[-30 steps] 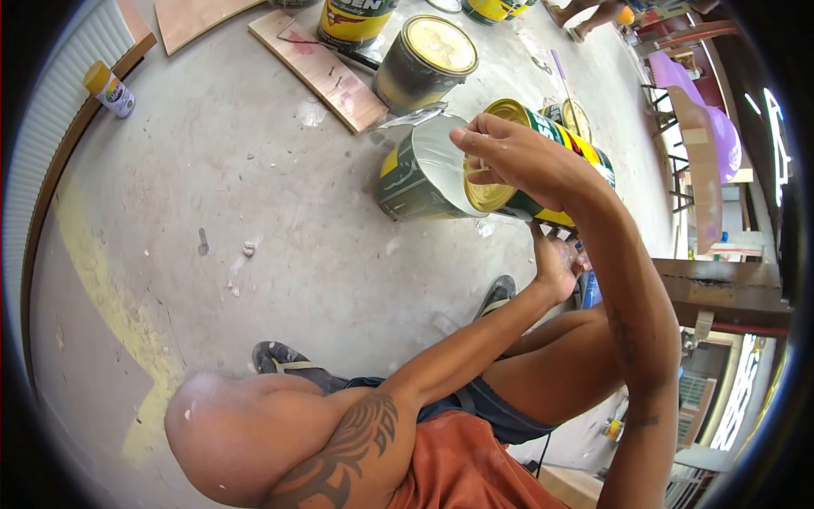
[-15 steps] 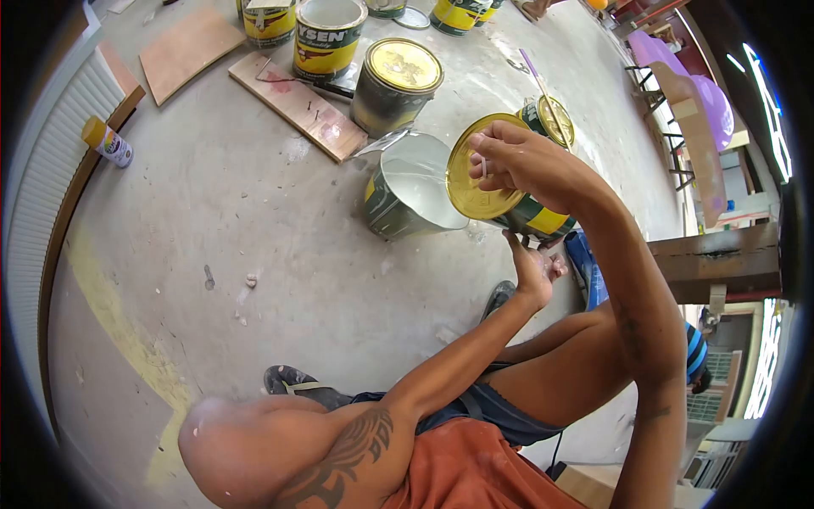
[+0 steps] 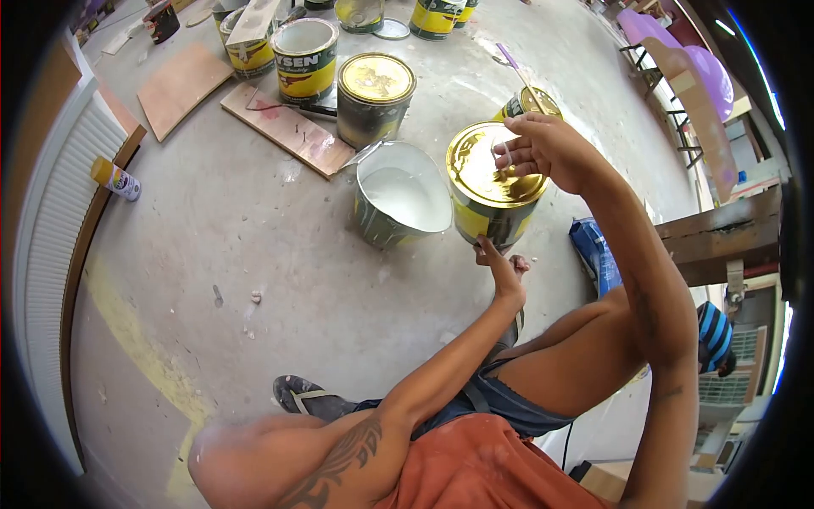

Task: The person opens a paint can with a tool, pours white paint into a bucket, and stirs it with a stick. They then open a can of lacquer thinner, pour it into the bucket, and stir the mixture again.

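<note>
A closed paint can [image 3: 492,182] with a shiny gold lid stands nearly upright just right of an open metal can [image 3: 398,199] holding whitish liquid. At the closed can's lower front edge, my left hand [image 3: 506,270] grips it, thumb against its side. Over the lid hangs my right hand [image 3: 547,153], fingers curled round something thin and pale that I cannot make out. Behind them stands a smaller can [image 3: 543,103] with a purple-tipped stick [image 3: 517,72] on top.
A gold-lidded can [image 3: 376,93], an open can [image 3: 307,72], a stained board [image 3: 292,136] and a pinkish board [image 3: 182,89] are farther back. A spray can [image 3: 116,178] lies at left, a blue bag [image 3: 596,254] at right. Another person [image 3: 716,339] is at far right.
The gold-lidded can in my hands has gone from tilted toward the open can to nearly upright, and lower. Both hands moved with it. The view has shifted slightly.
</note>
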Demonstrator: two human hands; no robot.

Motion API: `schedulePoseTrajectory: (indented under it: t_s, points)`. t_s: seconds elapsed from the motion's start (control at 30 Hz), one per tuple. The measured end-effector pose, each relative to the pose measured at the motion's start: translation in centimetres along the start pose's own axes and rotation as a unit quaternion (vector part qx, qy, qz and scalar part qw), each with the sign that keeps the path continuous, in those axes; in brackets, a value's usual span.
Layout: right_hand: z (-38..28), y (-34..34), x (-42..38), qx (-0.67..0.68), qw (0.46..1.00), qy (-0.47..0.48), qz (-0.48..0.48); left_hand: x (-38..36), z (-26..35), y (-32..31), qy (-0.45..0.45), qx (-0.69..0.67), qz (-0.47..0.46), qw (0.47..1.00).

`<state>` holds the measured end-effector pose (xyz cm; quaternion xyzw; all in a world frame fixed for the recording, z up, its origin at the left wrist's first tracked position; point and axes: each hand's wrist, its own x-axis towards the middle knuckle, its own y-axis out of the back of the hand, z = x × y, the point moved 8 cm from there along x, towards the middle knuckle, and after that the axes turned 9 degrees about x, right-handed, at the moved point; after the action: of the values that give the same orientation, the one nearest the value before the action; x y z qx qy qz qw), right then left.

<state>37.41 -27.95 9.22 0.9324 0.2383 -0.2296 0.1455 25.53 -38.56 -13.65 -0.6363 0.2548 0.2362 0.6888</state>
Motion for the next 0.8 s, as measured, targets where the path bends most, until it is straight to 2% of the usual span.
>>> schedulePoseTrajectory:
  t_s: [0.07, 0.23, 0.33, 0.4, 0.43, 0.57, 0.63, 0.7, 0.8]
  points:
    - [0.4, 2.4, 0.7, 0.008, 0.999, -0.022, 0.039, -0.2, 0.6, 0.6, -0.069, 0.053, 0.043, 0.995]
    - [1.6, 5.9, 2.9, -0.027, 0.998, -0.031, 0.045, 1.1, -0.6, 2.0, -0.125, 0.103, 0.039, 0.986]
    - [2.1, 5.6, 5.7, -0.064, 0.998, -0.001, 0.021, 2.6, -3.6, 3.4, -0.097, 0.163, 0.006, 0.982]
    - [1.7, 5.4, 7.1, -0.074, 0.997, 0.011, 0.017, 3.0, -6.2, 3.6, -0.040, 0.238, -0.070, 0.968]
    - [1.8, 5.3, 8.2, -0.069, 0.997, 0.010, 0.010, 2.6, -6.5, 3.4, -0.026, 0.258, -0.069, 0.963]
    - [2.2, 4.2, 13.4, -0.094, 0.994, 0.050, -0.001, 2.9, -4.7, 1.5, -0.012, 0.358, -0.133, 0.924]
    - [3.6, 3.9, 17.7, -0.110, 0.993, 0.045, 0.002, 3.2, -2.6, -0.1, -0.031, 0.465, -0.168, 0.869]
    - [3.3, 2.7, 17.9, -0.035, 0.997, 0.065, -0.011, 3.7, -1.2, -0.2, -0.043, 0.488, -0.170, 0.855]
    - [3.5, 1.8, 18.9, -0.052, 0.998, 0.030, -0.032, 4.1, 0.2, -0.2, -0.058, 0.514, -0.167, 0.839]
